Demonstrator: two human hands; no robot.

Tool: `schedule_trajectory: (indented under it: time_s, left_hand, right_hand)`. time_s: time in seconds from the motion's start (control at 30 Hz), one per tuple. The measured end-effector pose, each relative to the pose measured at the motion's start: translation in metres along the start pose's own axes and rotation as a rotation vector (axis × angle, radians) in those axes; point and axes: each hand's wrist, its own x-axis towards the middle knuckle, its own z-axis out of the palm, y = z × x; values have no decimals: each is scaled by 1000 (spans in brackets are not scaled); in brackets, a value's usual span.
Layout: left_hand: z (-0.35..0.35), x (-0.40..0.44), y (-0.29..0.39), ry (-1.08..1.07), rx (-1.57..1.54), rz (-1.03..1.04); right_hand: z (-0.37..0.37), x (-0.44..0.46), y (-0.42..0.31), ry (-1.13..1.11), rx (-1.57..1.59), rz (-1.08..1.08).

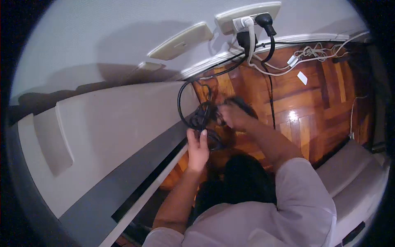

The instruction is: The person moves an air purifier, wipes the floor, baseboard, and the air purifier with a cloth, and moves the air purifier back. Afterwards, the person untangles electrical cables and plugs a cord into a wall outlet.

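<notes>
A loosely coiled black cable [180, 100] hangs beside the end of the pale cabinet. My left hand [198, 151] pinches the lower part of this bundle between thumb and fingers. Just to the right of the coil is my right hand [235, 116], curled closed at the cable, its fingertips smeared by motion. A dark shape behind that hand is too blurred to name. From the bundle, black cord runs up along the wall towards the wall socket [224, 18], which holds a white plug [247, 22] and a black plug [264, 19].
On my left stands the pale and grey cabinet [123, 119]. White cords [314, 52] lie tangled on the parquet floor [325, 88] by the skirting, near a small white card [302, 78]. A blank wall plate [181, 41] is left of the socket. Grey padded furniture [349, 168] stands right.
</notes>
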Motion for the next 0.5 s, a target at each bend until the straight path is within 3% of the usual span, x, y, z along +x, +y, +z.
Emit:
schedule_trajectory:
  time_s: [0.07,0.1,0.17,0.2,0.27,0.33,0.37,0.43,0.5]
  left_hand:
    - [2,2,3,-10,-3,-19]
    - [4,5,4,-17,1,-26]
    - [5,9,-6,-16,121,12]
    - [7,11,-11,-5,237,53]
    - [16,14,0,-2,292,108]
    - [21,23,-8,17,319,168]
    - [23,30,-10,17,319,159]
    - [24,42,-6,11,375,32]
    - [33,51,1,16,354,35]
  right_hand:
    - [59,-51,28,130,-162,-435]
    - [53,-55,26,122,-157,-429]
    - [16,-51,17,-159,208,-134]
    - [-41,-52,-1,-47,168,-76]
    - [-70,-22,53,396,152,-115]
    - [-104,-4,85,453,114,37]
    - [-95,-9,82,445,117,39]
    - [-70,-31,61,506,-330,143]
    - [-21,-67,56,367,-280,135]
